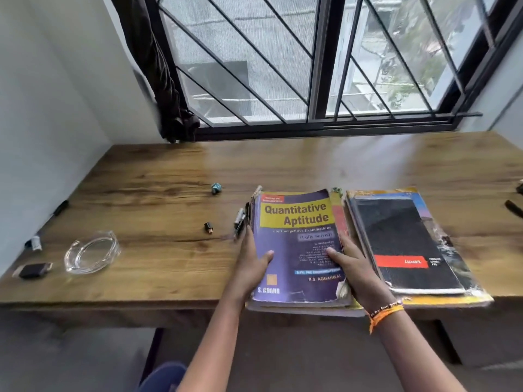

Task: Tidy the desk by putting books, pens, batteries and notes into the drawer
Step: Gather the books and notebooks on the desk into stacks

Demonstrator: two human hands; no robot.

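Both hands frame the purple book (297,244): my left hand (252,264) grips its left edge, my right hand (353,267) its right edge, thumbs curled onto the cover. It tops a stack at the desk (158,176) front edge, long axis running away from me. Just right of it lies the black notebook pile (407,244); pens (240,219) lie just left. No drawer shows.

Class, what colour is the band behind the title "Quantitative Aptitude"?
Yellow band; head view.
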